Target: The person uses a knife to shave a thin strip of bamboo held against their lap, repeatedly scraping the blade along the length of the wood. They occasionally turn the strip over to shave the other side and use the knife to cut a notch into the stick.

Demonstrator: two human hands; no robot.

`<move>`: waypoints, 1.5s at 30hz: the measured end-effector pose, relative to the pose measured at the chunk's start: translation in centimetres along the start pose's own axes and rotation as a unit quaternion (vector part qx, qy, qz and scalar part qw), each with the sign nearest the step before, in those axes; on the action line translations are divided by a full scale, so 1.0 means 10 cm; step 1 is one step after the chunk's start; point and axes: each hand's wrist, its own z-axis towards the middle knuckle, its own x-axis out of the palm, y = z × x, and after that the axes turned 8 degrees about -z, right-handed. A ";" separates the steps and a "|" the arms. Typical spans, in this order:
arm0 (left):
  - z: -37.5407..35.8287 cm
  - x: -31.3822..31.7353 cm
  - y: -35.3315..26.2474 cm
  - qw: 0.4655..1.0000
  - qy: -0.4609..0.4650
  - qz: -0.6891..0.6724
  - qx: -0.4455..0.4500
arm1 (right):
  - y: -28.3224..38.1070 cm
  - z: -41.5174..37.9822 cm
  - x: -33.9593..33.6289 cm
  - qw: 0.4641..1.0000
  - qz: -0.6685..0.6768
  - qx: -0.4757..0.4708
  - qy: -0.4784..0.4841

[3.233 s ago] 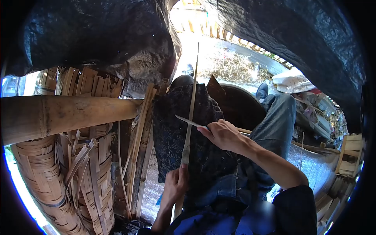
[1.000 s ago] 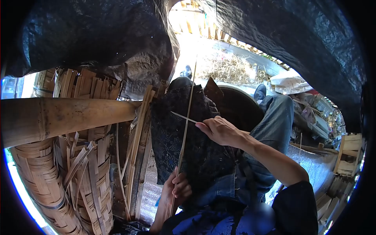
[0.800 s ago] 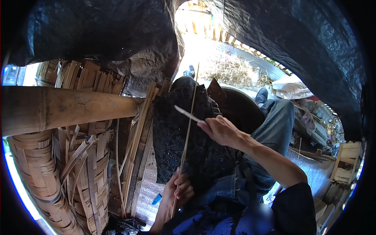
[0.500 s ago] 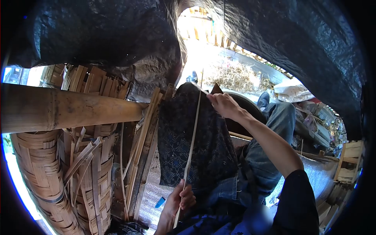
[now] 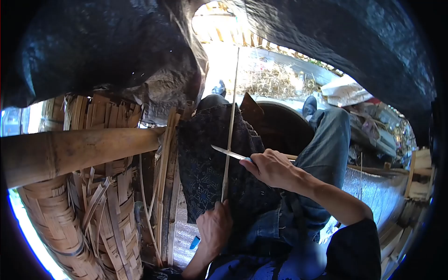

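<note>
A long, thin bamboo strip (image 5: 231, 122) runs up and away from my left hand (image 5: 215, 228), which is closed around its near end. My right hand (image 5: 273, 169) grips a knife (image 5: 227, 151) by the handle. The blade points left and crosses the strip a little above my left hand. Beneath both lies a dark patterned cloth (image 5: 201, 175), draped over my leg. My jeans (image 5: 329, 140) show to the right.
At left, a thick bamboo pole (image 5: 84, 151) reaches in over woven bamboo baskets (image 5: 56, 219) and upright slats (image 5: 164, 186). Dark plastic sheeting (image 5: 107, 51) hangs overhead. A dark round container (image 5: 284, 128) sits between my legs, with straw (image 5: 270, 80) beyond. A small blue object (image 5: 195, 242) lies near my left wrist.
My right hand has drawn the knife back toward me, from the far part of the strip to nearer my left hand. The left hand has turned, knuckles now uppermost, and the view has shifted slightly.
</note>
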 end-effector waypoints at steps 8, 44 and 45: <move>-0.10 0.10 -0.10 0.997 -0.005 0.074 0.019 | -0.20 0.21 0.05 0.995 -0.029 0.079 0.045; 0.04 -0.08 0.31 0.629 0.221 -0.718 -0.201 | -0.26 0.63 0.23 0.997 -0.032 -0.017 -0.071; 0.02 -0.06 0.33 0.609 0.222 -0.732 -0.210 | -0.29 0.69 0.20 0.997 -0.033 -0.017 -0.073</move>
